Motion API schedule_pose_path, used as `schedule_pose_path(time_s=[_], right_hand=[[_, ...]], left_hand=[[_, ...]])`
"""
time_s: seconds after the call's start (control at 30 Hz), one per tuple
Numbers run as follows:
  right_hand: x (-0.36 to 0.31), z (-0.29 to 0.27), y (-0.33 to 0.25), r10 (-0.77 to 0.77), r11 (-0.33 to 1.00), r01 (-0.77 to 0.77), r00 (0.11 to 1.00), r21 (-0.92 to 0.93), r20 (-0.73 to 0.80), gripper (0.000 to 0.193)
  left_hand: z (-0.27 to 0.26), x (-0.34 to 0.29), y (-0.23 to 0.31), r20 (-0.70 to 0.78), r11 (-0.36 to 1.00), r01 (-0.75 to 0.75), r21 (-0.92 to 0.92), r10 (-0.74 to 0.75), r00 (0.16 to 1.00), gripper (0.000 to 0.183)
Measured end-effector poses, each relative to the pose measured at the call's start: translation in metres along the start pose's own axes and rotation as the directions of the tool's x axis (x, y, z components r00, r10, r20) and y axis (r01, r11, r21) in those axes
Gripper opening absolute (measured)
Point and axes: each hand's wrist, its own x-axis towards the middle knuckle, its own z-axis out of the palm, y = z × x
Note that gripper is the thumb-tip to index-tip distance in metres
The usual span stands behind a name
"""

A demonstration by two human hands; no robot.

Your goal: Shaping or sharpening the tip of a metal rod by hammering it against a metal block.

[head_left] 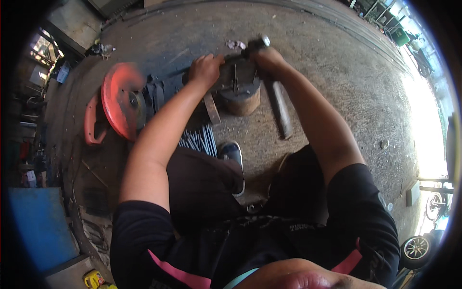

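My left hand (204, 70) is closed round a dark metal rod (177, 72), which runs from beside the red cut-off saw (115, 103) toward my right hand. My right hand (269, 61) is closed at a dark tool-like piece (251, 48) with a shiny rounded metal end (264, 41); blur hides exactly what its fingers grip. Beneath both hands stands a round wooden stump (243, 102) with a dark metal block (238, 77) on top. A worn wooden handle (280, 113) slants down below my right hand, its upper end hidden.
Several thin metal rods (201, 140) lie by my left shoe (232, 153). A flat metal bar (211, 109) leans near the stump. A pink rag (235, 45) lies beyond. At far left is a blue panel (42, 226); a wheel (417, 248) shows at lower right.
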Motion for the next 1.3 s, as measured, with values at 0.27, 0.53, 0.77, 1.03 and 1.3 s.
schedule_pose_path(time_s=[0.27,0.53,0.77,1.03,1.3], right_hand=[[-0.021,-0.108,-0.068,0.353,0.638,-0.133,0.926,0.758,-0.134,0.025],[-0.002,-0.066,-0.049,0.438,0.850,-0.400,0.898,0.342,-0.038,0.031],[-0.011,-0.040,-0.018,0.470,0.630,-0.439,0.872,0.640,0.136,0.028],[-0.022,-0.126,-0.084,0.437,0.619,-0.027,0.842,0.785,-0.316,0.022],[-0.015,-0.024,-0.025,0.500,0.492,-0.569,0.804,0.659,0.320,0.032]], left_hand=[[0.011,-0.012,-0.011,-0.045,0.998,-0.037,-0.047,0.034,0.998,0.014],[0.008,-0.008,-0.006,-0.053,0.999,-0.037,-0.039,0.035,0.998,0.013],[0.009,-0.006,-0.012,-0.066,1.000,-0.018,0.002,0.019,0.998,0.013],[0.012,-0.011,-0.006,-0.055,0.999,-0.012,-0.034,0.010,0.998,0.013],[0.007,-0.012,-0.011,-0.039,0.999,0.038,-0.010,-0.038,0.999,0.014]])
